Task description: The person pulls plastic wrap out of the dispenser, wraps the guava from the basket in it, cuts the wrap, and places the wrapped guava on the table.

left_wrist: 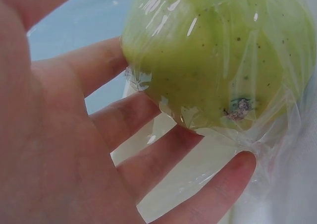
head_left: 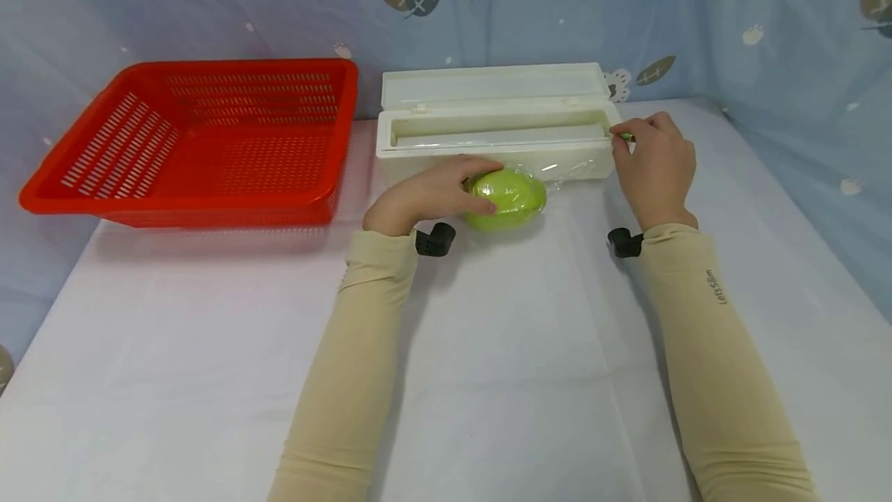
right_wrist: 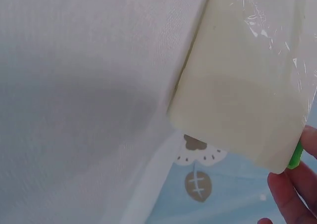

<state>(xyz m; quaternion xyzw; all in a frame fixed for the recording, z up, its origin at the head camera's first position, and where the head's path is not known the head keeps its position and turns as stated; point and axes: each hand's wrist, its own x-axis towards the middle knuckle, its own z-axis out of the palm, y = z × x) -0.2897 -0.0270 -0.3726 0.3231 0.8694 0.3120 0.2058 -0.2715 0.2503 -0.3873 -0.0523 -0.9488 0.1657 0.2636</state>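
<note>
A yellow-green fruit, seemingly a pear point(head_left: 509, 200), rests in front of the white dispenser box point(head_left: 418, 167), wrapped in clear cling film point(head_left: 574, 170). My left hand point(head_left: 439, 190) grips the fruit from its left side, fingers and thumb spread around it. Dark specks and a brown blossom end show on the wrapped pear point(left_wrist: 213, 50) in the left wrist view. At the box's right end, my right hand point(head_left: 655, 165) pinches a small green slider point(right_wrist: 295, 157). Film stretches from the fruit up the box front point(right_wrist: 223, 100). Inside the open box lies a white roll point(head_left: 502, 136).
A red plastic basket point(head_left: 230, 208) stands to the left of the box. The box's lid point(head_left: 495, 87) is raised against the blue patterned curtain point(head_left: 530, 6) behind. White cloth point(head_left: 488, 347) covers the table.
</note>
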